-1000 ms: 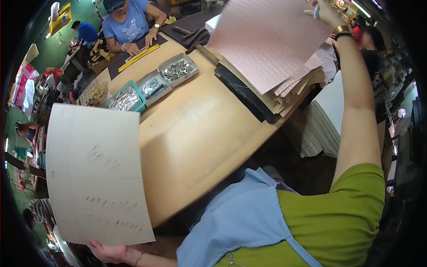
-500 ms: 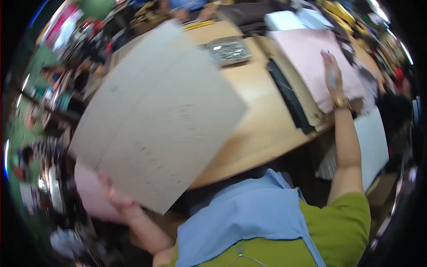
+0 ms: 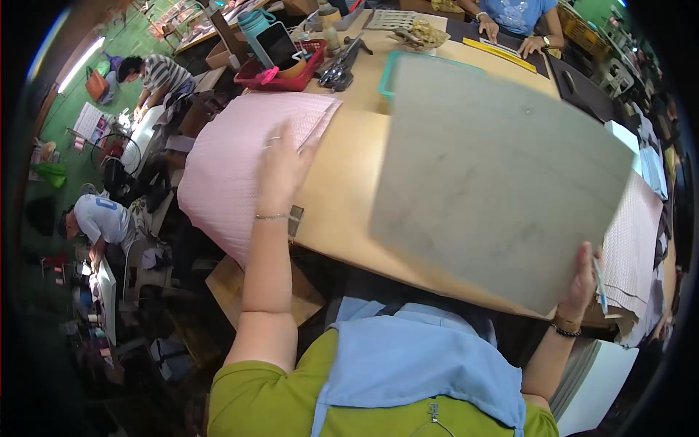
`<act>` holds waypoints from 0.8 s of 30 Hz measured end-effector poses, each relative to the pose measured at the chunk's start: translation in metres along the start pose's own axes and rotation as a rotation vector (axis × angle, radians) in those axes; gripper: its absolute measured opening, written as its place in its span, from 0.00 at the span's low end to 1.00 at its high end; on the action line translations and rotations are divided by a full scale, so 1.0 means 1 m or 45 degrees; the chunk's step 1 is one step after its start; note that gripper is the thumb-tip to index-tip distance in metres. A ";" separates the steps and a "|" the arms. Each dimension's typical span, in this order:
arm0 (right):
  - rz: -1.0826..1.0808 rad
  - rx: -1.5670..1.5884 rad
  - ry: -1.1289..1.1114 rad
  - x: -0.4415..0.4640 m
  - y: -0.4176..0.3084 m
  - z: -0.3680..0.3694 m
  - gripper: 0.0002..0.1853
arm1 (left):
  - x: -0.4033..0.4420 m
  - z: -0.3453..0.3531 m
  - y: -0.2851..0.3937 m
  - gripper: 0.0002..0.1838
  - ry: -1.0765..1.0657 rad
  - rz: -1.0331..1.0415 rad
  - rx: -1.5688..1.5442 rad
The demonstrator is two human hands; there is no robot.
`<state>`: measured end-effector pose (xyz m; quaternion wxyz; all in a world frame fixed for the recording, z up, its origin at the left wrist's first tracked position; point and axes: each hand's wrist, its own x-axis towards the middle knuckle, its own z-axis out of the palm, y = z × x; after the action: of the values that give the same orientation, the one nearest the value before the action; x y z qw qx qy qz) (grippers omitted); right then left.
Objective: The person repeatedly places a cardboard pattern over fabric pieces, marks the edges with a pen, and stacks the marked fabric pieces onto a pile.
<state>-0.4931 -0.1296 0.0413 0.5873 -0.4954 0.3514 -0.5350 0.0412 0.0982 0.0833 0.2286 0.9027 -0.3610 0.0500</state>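
Observation:
My right hand (image 3: 580,282) grips the lower right corner of a large grey board (image 3: 495,182), which is tilted above the wooden table (image 3: 338,197). A thin light-blue pen (image 3: 601,288) sticks out from the same hand. My left hand (image 3: 282,169) is over a pink textured sheet (image 3: 226,160) that hangs past the table's left edge; its fingers are apart and slightly blurred. At the right, more pink sheets (image 3: 632,240) lie stacked, partly behind the board.
A red basket (image 3: 291,76) holds a phone and a blue bottle (image 3: 256,23). Behind the board is a green tray (image 3: 386,76). Across the table a person (image 3: 518,14) has both hands by a yellow ruler (image 3: 499,55). Two people work at the left.
The board has passed from my left hand to my right and moved right. My left hand has moved up over the pink sheet at the left. The view has turned left.

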 end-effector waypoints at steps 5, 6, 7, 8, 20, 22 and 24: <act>-0.015 0.275 -0.046 0.009 -0.053 -0.034 0.21 | -0.016 -0.032 -0.051 0.46 -0.111 -0.243 0.497; 0.012 0.360 -0.057 0.010 -0.061 -0.038 0.22 | -0.024 -0.043 -0.042 0.45 -0.137 -0.263 0.520; 0.071 0.506 -0.064 0.012 -0.069 -0.043 0.23 | -0.032 -0.049 -0.037 0.44 -0.162 -0.283 0.540; 0.077 0.553 -0.013 0.015 -0.070 -0.048 0.23 | -0.039 -0.051 -0.039 0.41 -0.159 -0.261 0.550; -0.093 0.531 0.292 0.024 -0.096 -0.070 0.24 | -0.044 -0.018 0.054 0.29 -0.853 0.175 -0.962; -0.250 0.390 0.409 0.024 -0.108 -0.047 0.24 | -0.031 0.017 0.065 0.38 -0.640 0.990 -0.457; -0.391 0.298 0.490 0.019 -0.121 -0.032 0.24 | -0.020 0.047 0.063 0.48 -0.751 1.201 0.020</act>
<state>-0.5541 -0.1467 0.1514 0.4751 -0.3607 0.3131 -0.7390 -0.0199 0.0498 0.0604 0.0639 0.6208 -0.7742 -0.1054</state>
